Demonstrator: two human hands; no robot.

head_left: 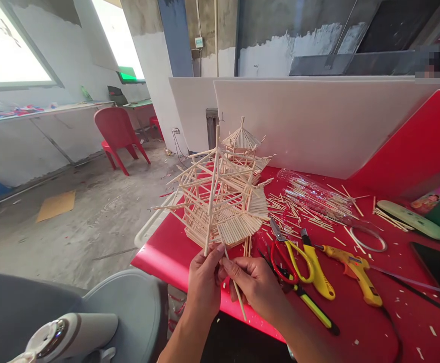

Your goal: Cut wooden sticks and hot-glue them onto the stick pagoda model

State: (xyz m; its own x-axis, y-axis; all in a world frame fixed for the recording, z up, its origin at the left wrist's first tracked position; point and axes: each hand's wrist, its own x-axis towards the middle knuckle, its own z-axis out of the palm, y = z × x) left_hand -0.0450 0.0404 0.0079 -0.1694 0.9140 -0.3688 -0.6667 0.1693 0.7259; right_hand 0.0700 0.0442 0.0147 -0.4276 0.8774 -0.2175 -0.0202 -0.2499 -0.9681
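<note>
Near the red table's front edge, my left hand (205,276) is closed with its fingertips pinching a thin wooden stick (238,298). My right hand (250,282) is closed beside it, its fingertips on the same stick, which slants down between the two hands. Just beyond my fingers stands a pagoda-like model (238,229) built of thin wooden sticks, with an open roof frame and partly covered eaves. Behind it rises a smaller pointed stick roof (241,138). The lower fingers of both hands are partly hidden.
To the right lie scissors (293,259), a yellow-handled cutter (318,272), a yellow glue gun (359,275), loose sticks (280,206) and a phone (437,267). A white bottle (76,338) rests on a grey stool (136,302) at the lower left. White boards (299,126) stand behind.
</note>
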